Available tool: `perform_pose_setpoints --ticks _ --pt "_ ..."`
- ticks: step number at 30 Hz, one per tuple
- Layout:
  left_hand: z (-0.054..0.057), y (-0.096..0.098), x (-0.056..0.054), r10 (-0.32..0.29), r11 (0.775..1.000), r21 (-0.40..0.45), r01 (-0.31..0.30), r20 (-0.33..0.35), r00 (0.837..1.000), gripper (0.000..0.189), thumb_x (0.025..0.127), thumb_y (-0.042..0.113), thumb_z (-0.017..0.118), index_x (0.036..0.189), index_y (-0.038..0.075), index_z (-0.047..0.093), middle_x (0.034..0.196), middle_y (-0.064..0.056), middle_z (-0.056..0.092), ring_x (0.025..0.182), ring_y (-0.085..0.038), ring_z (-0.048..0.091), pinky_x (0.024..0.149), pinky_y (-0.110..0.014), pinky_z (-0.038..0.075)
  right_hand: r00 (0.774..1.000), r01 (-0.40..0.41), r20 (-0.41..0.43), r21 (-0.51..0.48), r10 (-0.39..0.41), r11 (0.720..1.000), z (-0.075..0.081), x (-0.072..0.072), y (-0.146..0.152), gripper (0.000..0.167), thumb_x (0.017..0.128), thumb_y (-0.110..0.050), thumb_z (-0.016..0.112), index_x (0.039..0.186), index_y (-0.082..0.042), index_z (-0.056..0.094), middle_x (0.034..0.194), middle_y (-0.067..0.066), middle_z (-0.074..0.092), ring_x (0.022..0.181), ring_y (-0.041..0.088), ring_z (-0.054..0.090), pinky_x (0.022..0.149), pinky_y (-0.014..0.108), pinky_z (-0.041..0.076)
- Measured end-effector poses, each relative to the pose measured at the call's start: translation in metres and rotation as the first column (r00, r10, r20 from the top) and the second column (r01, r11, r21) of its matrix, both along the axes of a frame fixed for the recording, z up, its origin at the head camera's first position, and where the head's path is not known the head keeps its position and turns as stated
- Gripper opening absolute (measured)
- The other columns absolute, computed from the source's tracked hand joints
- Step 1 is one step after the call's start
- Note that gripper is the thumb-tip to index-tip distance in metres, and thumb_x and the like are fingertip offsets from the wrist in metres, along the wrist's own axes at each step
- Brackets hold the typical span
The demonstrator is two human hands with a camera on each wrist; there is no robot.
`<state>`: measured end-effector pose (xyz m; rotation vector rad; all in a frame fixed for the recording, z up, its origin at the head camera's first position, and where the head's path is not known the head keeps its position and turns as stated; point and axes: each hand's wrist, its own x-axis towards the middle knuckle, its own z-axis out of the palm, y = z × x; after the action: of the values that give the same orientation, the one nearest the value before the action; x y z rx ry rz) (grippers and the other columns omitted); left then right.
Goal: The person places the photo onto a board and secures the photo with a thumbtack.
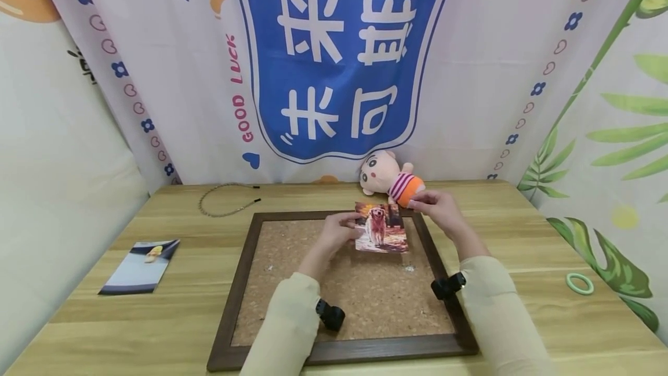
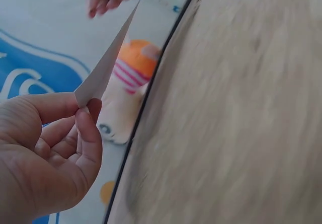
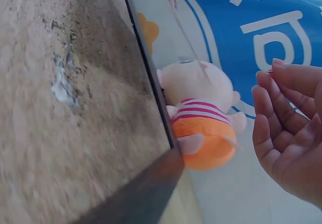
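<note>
My left hand (image 1: 336, 232) pinches the left edge of a photo (image 1: 380, 228) of a golden dog between thumb and fingers. The photo is held up above the upper part of a cork board (image 1: 339, 283); in the left wrist view its white back (image 2: 103, 68) shows nearly edge-on. To the right of the photo, apart from it, is my right hand (image 1: 437, 209). Its thumb and forefinger pinch a tiny reddish, pin-like thing (image 3: 270, 72), too small to make out fully. Whitish worn spots (image 3: 65, 88) mark the cork surface.
A plush doll (image 1: 402, 184) with an orange bottom lies behind the board's brown frame (image 1: 229, 329). Another photo (image 1: 138, 268) lies at the left, a chain-like cord (image 1: 209, 213) at the back left. On the right is a green ring (image 1: 579, 284). Printed cloth (image 1: 469, 74) hangs behind the table.
</note>
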<state>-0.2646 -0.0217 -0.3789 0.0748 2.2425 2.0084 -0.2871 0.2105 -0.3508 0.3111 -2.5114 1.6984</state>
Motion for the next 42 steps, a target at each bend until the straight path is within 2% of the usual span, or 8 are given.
perform_pose_setpoints --ticks 8,17,21,26,30,34,39,42 --pt "-0.011 0.026 0.002 -0.013 0.999 -0.048 0.013 -0.003 1.0 0.041 0.068 -0.009 0.063 0.108 -0.004 0.058 0.07 -0.006 0.056 0.053 -0.009 0.049 0.05 -0.025 0.046 0.999 0.022 0.024 0.008 -0.022 1.0 -0.013 -0.012 -0.014 0.024 0.08 -0.008 0.06 0.094 0.011 0.058 0.082 0.01 0.056 0.073 0.018 0.05 0.071 0.044 0.042" --pt "-0.02 0.034 0.003 0.014 0.995 -0.103 -0.015 -0.007 1.0 0.04 0.063 -0.012 0.064 0.102 -0.005 0.06 0.058 -0.002 0.049 0.044 -0.009 0.044 0.04 -0.02 0.04 0.996 0.054 0.076 -0.019 -0.052 0.998 -0.031 -0.019 -0.015 0.023 0.08 -0.007 0.059 0.094 0.011 0.058 0.082 0.011 0.057 0.071 0.019 0.054 0.069 0.041 0.044" --pt "-0.023 0.034 0.003 0.014 0.985 -0.171 -0.019 -0.026 1.0 0.039 0.063 -0.009 0.067 0.102 -0.004 0.061 0.053 -0.002 0.048 0.039 -0.009 0.043 0.039 -0.02 0.038 0.995 0.065 0.085 -0.05 -0.06 0.997 -0.038 -0.021 -0.015 0.024 0.08 -0.006 0.058 0.095 0.012 0.058 0.083 0.011 0.058 0.071 0.019 0.055 0.067 0.038 0.046" --pt "-0.022 0.034 0.004 -0.018 0.936 -0.35 -0.022 -0.108 0.994 0.039 0.063 0.002 0.071 0.101 0.0 0.063 0.06 -0.003 0.052 0.048 -0.01 0.045 0.046 -0.023 0.039 0.991 0.087 0.109 -0.087 -0.078 0.992 -0.044 -0.024 -0.018 0.02 0.081 -0.005 0.057 0.094 0.011 0.058 0.084 0.012 0.058 0.077 0.03 0.055 0.066 0.037 0.047" --pt "-0.023 0.034 0.006 -0.049 0.894 -0.446 -0.036 -0.177 0.983 0.039 0.061 0.008 0.072 0.099 0.002 0.065 0.074 -0.003 0.053 0.06 -0.013 0.045 0.055 -0.025 0.038 0.989 0.088 0.126 -0.092 -0.076 0.992 -0.049 -0.025 -0.023 0.019 0.081 -0.004 0.057 0.094 0.011 0.058 0.08 0.012 0.06 0.075 0.027 0.058 0.064 0.033 0.047" --pt "-0.023 0.035 0.008 -0.073 0.883 -0.468 -0.042 -0.225 0.972 0.039 0.06 0.008 0.071 0.098 0.001 0.065 0.078 -0.005 0.055 0.062 -0.014 0.047 0.057 -0.026 0.039 0.989 0.086 0.125 -0.093 -0.074 0.992 -0.053 -0.025 -0.027 0.019 0.081 -0.003 0.056 0.093 0.012 0.058 0.08 0.015 0.061 0.071 0.022 0.059 0.062 0.031 0.048" --pt "-0.023 0.034 0.007 -0.105 0.873 -0.486 -0.036 -0.261 0.96 0.04 0.06 0.007 0.069 0.098 -0.001 0.064 0.079 -0.009 0.057 0.062 -0.015 0.048 0.058 -0.026 0.039 0.987 0.098 0.136 -0.068 -0.089 0.993 -0.058 -0.026 -0.031 0.021 0.081 -0.003 0.057 0.094 0.013 0.059 0.096 0.018 0.054 0.068 0.016 0.057 0.062 0.027 0.048" --pt "-0.022 0.034 0.007 -0.135 0.853 -0.521 -0.026 -0.268 0.954 0.04 0.061 0.008 0.069 0.099 -0.001 0.064 0.088 -0.011 0.058 0.071 -0.018 0.051 0.065 -0.029 0.041 0.985 0.135 0.108 -0.012 -0.133 0.991 -0.062 -0.028 -0.033 0.02 0.079 -0.004 0.06 0.092 0.011 0.061 0.101 0.018 0.051 0.071 0.015 0.054 0.061 0.025 0.047"
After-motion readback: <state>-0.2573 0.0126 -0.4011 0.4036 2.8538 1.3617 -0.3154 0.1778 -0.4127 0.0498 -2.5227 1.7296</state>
